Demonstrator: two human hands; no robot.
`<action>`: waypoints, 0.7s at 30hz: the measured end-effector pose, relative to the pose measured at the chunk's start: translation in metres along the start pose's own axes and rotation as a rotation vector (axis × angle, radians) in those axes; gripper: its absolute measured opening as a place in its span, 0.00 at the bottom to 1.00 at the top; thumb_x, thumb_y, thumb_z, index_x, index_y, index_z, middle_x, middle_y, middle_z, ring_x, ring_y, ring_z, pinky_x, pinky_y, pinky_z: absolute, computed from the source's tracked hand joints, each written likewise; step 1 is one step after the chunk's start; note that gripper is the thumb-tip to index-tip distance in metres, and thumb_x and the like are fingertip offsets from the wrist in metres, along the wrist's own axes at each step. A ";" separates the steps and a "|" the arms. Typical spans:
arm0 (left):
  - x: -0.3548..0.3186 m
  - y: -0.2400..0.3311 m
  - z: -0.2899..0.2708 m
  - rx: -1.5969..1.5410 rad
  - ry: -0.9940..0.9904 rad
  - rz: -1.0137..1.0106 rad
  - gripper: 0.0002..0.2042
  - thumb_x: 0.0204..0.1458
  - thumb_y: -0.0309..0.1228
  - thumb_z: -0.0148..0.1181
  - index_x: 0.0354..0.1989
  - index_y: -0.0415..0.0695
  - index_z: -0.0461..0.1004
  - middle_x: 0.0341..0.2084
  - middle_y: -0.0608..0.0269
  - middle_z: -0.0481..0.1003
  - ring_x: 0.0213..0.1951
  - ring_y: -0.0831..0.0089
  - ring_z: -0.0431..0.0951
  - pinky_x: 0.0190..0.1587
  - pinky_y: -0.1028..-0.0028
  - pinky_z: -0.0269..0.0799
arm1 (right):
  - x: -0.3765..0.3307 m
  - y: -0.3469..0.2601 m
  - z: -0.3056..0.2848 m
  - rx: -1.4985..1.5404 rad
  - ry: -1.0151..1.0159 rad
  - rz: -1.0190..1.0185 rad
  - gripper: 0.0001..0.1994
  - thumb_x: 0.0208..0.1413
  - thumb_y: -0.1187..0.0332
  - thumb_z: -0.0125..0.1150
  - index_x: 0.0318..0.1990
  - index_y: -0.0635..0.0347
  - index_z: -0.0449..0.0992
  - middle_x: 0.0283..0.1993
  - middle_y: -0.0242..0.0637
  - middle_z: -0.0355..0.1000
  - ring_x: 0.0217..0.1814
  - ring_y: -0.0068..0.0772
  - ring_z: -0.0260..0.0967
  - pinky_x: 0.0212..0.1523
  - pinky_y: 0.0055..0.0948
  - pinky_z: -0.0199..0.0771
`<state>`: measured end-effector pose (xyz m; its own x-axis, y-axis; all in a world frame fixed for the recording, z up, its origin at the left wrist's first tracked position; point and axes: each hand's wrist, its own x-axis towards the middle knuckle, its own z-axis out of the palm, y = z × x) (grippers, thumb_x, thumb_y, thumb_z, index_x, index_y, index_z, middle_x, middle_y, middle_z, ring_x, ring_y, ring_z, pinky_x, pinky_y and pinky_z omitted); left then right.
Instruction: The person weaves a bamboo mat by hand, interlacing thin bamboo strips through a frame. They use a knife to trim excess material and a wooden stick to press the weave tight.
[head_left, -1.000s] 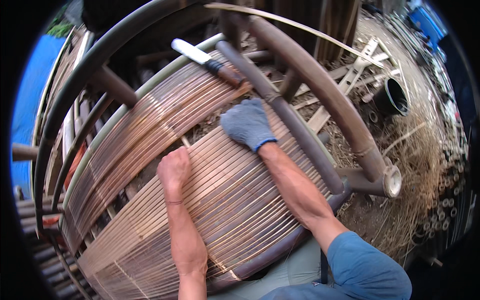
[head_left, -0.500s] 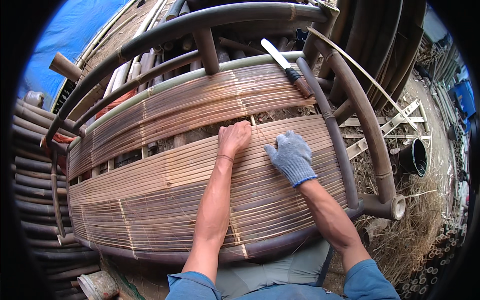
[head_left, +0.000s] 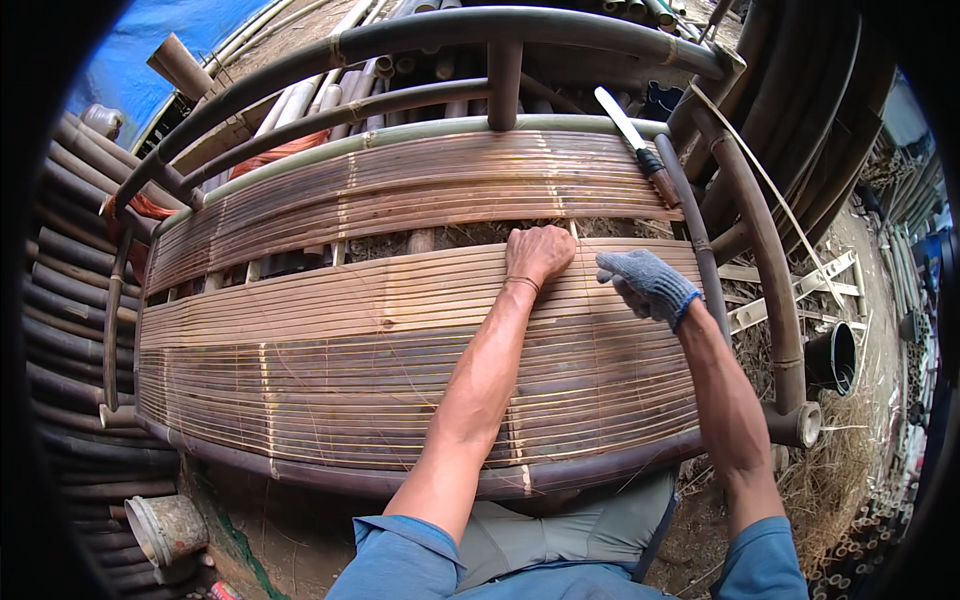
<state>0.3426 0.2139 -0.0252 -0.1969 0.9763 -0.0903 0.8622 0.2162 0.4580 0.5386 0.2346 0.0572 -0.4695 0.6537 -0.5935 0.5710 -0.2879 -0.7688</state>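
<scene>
A bamboo bench (head_left: pixel 320 385) spreads before me, its seat made of long, thin slats with a lengthwise gap between the rear and front groups. My bare left hand (head_left: pixel 541 252) is closed at the rear edge of the front slats, beside a pale crosspiece (head_left: pixel 574 230) that spans the gap. Its fingertips are hidden, so I cannot see what they grip. To its right, my right hand (head_left: pixel 648 283), in a grey knitted glove with a blue cuff, hovers over the slats with curled fingers. Whether a thin strand lies in them is too fine to make out.
A knife (head_left: pixel 641 148) with a dark-wrapped wooden handle rests on the rear slats at the right. Bamboo rails (head_left: pixel 420 32) rise around the bench. Poles (head_left: pixel 80 300) are stacked at left, near a dirty bucket (head_left: pixel 168 530). A black bucket (head_left: pixel 832 358) lies at right.
The view has shifted, so the bench appears farther right. My left hand keeps its place by the crosspiece. My right hand has lifted off the slats and turned, its fingers curling.
</scene>
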 end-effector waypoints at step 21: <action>-0.003 0.007 0.002 -0.077 0.071 0.095 0.17 0.60 0.42 0.44 0.38 0.49 0.80 0.34 0.46 0.82 0.39 0.45 0.82 0.47 0.51 0.76 | -0.005 0.023 0.044 -0.797 0.161 -0.958 0.14 0.65 0.69 0.45 0.25 0.60 0.65 0.17 0.41 0.62 0.16 0.38 0.62 0.19 0.36 0.65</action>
<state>0.3504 0.2126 -0.0235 -0.1515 0.9883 0.0183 0.8404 0.1190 0.5287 0.5247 0.1942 0.0326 -0.8646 0.4605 0.2013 0.3209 0.8141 -0.4840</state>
